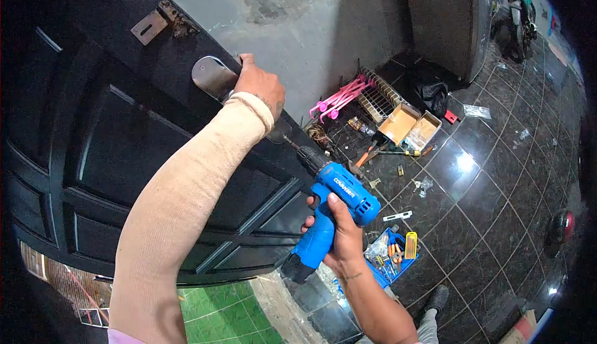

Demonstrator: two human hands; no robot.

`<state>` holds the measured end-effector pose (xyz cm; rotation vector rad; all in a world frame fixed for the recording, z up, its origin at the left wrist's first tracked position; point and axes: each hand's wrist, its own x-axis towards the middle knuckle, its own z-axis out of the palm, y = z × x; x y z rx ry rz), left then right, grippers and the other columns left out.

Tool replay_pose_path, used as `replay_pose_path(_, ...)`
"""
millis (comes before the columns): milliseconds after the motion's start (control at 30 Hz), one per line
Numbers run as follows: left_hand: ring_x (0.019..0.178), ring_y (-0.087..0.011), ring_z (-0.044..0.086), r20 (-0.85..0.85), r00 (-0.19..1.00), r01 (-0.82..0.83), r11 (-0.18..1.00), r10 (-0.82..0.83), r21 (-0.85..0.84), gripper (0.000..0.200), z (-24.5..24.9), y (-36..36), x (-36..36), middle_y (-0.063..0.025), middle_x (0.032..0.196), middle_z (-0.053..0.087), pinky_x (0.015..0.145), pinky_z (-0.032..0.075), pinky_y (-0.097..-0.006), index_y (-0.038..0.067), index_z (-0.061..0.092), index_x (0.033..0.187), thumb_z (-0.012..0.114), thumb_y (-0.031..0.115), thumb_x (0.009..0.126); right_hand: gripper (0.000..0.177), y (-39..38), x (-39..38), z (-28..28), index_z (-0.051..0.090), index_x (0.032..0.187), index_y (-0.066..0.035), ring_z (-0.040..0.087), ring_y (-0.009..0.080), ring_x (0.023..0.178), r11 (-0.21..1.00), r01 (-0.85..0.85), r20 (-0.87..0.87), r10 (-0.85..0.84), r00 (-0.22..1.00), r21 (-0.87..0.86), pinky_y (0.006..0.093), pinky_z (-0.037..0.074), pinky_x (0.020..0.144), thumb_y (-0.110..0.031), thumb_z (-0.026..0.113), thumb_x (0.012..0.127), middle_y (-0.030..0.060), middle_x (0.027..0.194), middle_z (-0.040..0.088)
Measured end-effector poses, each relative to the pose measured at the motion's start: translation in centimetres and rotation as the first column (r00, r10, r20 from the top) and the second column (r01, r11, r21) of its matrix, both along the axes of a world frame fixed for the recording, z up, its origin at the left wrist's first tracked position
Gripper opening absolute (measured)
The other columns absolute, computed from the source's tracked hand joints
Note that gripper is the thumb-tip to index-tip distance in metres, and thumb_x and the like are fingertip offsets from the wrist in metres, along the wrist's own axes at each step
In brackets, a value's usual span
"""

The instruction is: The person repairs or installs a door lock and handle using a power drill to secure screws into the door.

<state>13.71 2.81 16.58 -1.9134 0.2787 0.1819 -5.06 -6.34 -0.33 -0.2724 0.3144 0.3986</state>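
Here, in the head view, the left hand [258, 86], at the end of an arm in a beige sleeve [186, 188], is closed over the upper end of a metal door handle plate [210, 75]. Its fingers curl round the plate's edge and press it against the black panelled door [112, 151]. How tightly they grip cannot be told, since the back of the hand hides them.

The right hand [339, 238] is wrapped fully round the grip of a blue cordless drill [339, 195], with the forefinger up by the trigger. The drill points up and left, and its bit [290, 140] meets the lower end of the plate, just below the left wrist. A black battery pack sits at the foot of the grip.

A small rusty metal bracket [155, 24] is fixed higher on the door, well apart from both hands.

On the dark tiled floor [491, 201] beyond the drill lie:
- two open cardboard boxes [399, 123], side by side
- pink plastic pieces [339, 98] beside a wire rack [379, 95]
- a black bag [432, 92]
- loose hand tools and screws

A blue tool tray [393, 258] sits on the floor just beside the right forearm.
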Motion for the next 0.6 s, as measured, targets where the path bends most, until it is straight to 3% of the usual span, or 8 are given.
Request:
replay_pose_path(100,0.094,-0.0291,0.070,0.042,0.998,0.052,0.999,-0.051,-0.002,0.051,-0.1,-0.1,-0.6,-0.0078,0.089,0.075,0.102,0.035,-0.0546,0.016,0.078,0.097,0.085,0.055,0.064,0.041,0.8,-0.7,0.2,0.059,0.119,-0.006,0.066,0.0179,0.069,0.982,0.043,-0.085,-0.028,0.996,0.183,0.0359,0.058,0.065,-0.035,0.070,0.092,0.0078,0.102,0.067)
replay_pose_path(200,0.094,-0.0291,0.070,0.019,0.999,0.043,0.999,-0.043,-0.009,0.050,0.2,-0.6,-0.8,-0.0080,0.089,0.075,0.102,0.035,-0.0544,0.017,0.079,0.095,0.085,0.055,0.064,0.041,2.2,-1.7,0.2,0.059,0.119,-0.006,0.066,0.0187,0.068,0.981,0.049,-0.070,-0.037,0.997,0.185,0.0362,0.058,0.067,-0.037,0.067,0.094,0.0082,0.100,0.067)
replay_pose_path(333,0.094,-0.0288,0.070,0.033,0.997,0.068,0.998,-0.068,-0.004,0.046,-0.1,-0.6,-1.3,-0.0080,0.089,0.075,0.102,0.035,-0.0542,0.017,0.079,0.094,0.085,0.053,0.064,0.038,2.2,-2.7,-0.7,0.057,0.122,-0.006,0.066,0.0173,0.078,0.956,0.074,0.165,-0.028,0.986,-0.283,0.0351,0.056,0.062,-0.027,0.069,0.093,0.0071,0.105,0.064)
replay_pose_path(367,0.094,-0.0287,0.070,0.038,0.996,0.076,0.997,-0.076,-0.005,0.046,-0.1,-0.6,-1.5,-0.0079,0.088,0.075,0.102,0.035,-0.0542,0.017,0.079,0.093,0.085,0.052,0.064,0.036,2.2,-2.6,-1.5,0.058,0.120,-0.005,0.066,0.0179,0.076,0.896,0.196,0.302,-0.073,0.951,-0.398,0.0340,0.056,0.058,-0.020,0.073,0.091,0.0071,0.105,0.064)
replay_pose_path(400,0.095,-0.0287,0.070,0.047,0.995,0.084,0.996,-0.084,-0.006,0.045,-0.1,-0.7,-1.6,-0.0079,0.088,0.075,0.102,0.035,-0.0542,0.017,0.079,0.093,0.085,0.052,0.065,0.040,2.2,-2.1,-2.0,0.059,0.118,-0.003,0.066,0.0209,0.073,0.686,0.448,0.489,-0.153,0.859,-0.573,0.0352,0.057,0.065,-0.019,0.077,0.086,0.0075,0.100,0.065)
replay_pose_path(467,0.096,-0.0285,0.070,0.048,0.995,0.085,0.996,-0.084,-0.013,0.045,-0.2,-0.8,-1.8,-0.0077,0.087,0.075,0.102,0.035,-0.0541,0.017,0.079,0.093,0.084,0.052,0.065,0.049,0.3,-1.3,-2.5,0.057,0.121,-0.002,0.069,0.0260,0.078,0.300,0.707,0.742,0.006,0.670,-0.641,0.0363,0.057,0.072,-0.019,0.081,0.082,0.0121,0.098,0.068)
replay_pose_path(567,0.097,-0.0286,0.069,0.056,0.996,0.070,0.997,-0.068,-0.029,0.045,-0.5,-0.8,-1.8,-0.0080,0.088,0.075,0.102,0.035,-0.0541,0.017,0.079,0.093,0.084,0.052,0.065,0.058,-1.6,-1.3,-4.6,0.054,0.129,-0.001,0.072,0.0306,0.088,0.327,0.596,0.673,0.219,0.707,-0.733,0.0367,0.056,0.078,-0.016,0.080,0.079,0.0188,0.104,0.069)
replay_pose_path(600,0.097,-0.0286,0.069,0.059,0.996,0.063,0.997,-0.061,-0.034,0.045,-0.6,-0.9,-1.7,-0.0081,0.088,0.075,0.102,0.035,-0.0542,0.017,0.079,0.093,0.084,0.052,0.065,0.062,-2.5,-1.0,-4.9,0.052,0.132,0.000,0.071,0.0331,0.088,0.302,0.649,0.715,0.278,0.641,-0.699,0.0381,0.056,0.078,-0.014,0.079,0.078,0.0201,0.104,0.068)
